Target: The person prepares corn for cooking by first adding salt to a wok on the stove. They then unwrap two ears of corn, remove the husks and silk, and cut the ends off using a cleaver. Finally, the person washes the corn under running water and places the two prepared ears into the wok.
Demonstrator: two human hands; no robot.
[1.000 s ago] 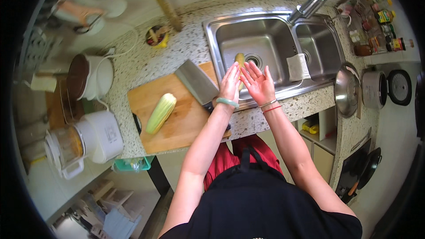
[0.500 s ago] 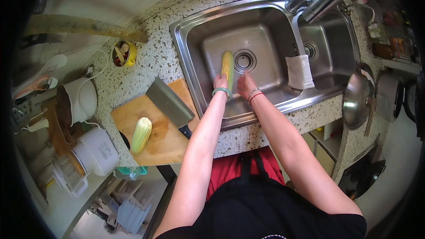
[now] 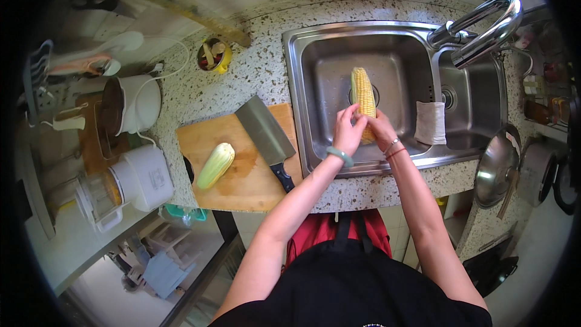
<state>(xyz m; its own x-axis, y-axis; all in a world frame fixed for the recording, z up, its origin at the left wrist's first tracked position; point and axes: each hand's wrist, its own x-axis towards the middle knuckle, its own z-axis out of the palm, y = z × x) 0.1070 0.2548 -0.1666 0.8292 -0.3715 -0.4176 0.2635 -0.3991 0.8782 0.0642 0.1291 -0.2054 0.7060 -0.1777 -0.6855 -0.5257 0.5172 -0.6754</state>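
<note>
Ok, corn [image 3: 364, 94] is up inside the sink [image 3: 363, 25], in its big L basin, tip pointing to the sink's back, covering part of the drain [image 3: 377, 94]; can't tell if it touches the sink floor. L hand [image 3: 348, 135] pinches the end nearest the sink's front edge, thumb & fingers closed on it; R hand [image 3: 380, 131] curls round that same end from the R, hands close together. Fingers partly hidden, so can't tell how hard either grips.

Handling, prob: fairly light, stiff core, won't bend; kernels firm but cd burst under a nail. Likely slick if wet, tho can't tell wetness from this view. Best hold = fingers wrapped round the thick part or butt, not the thin tip.

Looks: long, straight, yellow kernels in neat rows, paler at tip, greenish strip [image 3: 354, 89] down its L side, prob husk. 2nd corn [image 3: 216, 166], L of sink, is pale green w/ a whitish end. Board [image 3: 196, 133] & knife [image 3: 263, 128] also L of sink, knife nearer it. Cloth [image 3: 430, 123] hangs on sink divider, tap [image 3: 514, 15] at sink's back R
</note>
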